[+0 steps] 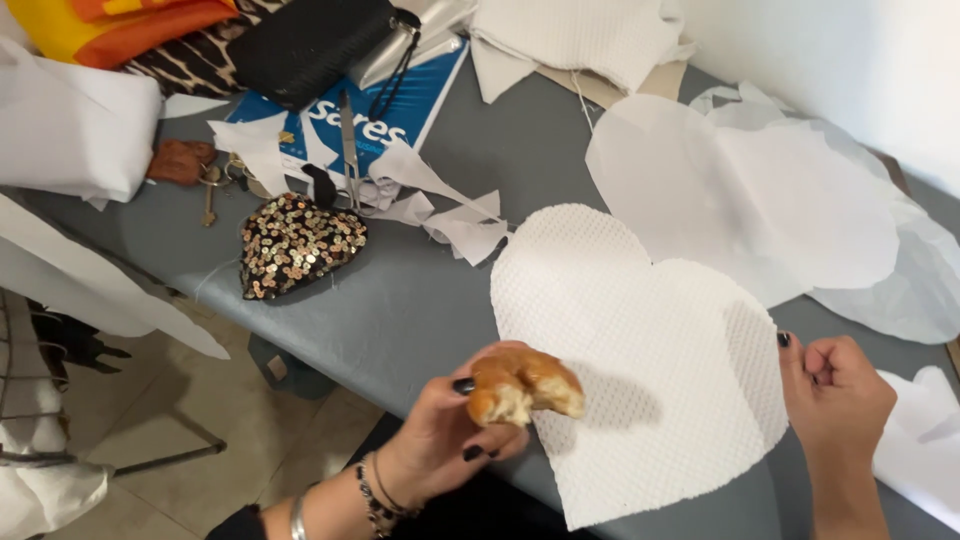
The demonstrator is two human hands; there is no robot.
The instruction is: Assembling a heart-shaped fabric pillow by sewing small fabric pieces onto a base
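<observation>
Golden-brown and bitten, a pastry [524, 385] sits pinched in the fingers of the left hand [445, 430], near the front edge of the grey table [400, 310]; the right hand [838, 392] is curled into a loose fist holding nothing visible, touching the right edge of a white textured heart-shaped fabric piece [650, 350]; far left lie a sequinned heart [295, 245], scissors [349, 150] and a blue rectangular package with white lettering [400, 110]; smooth white cut-outs [760, 200] lie far right.
</observation>
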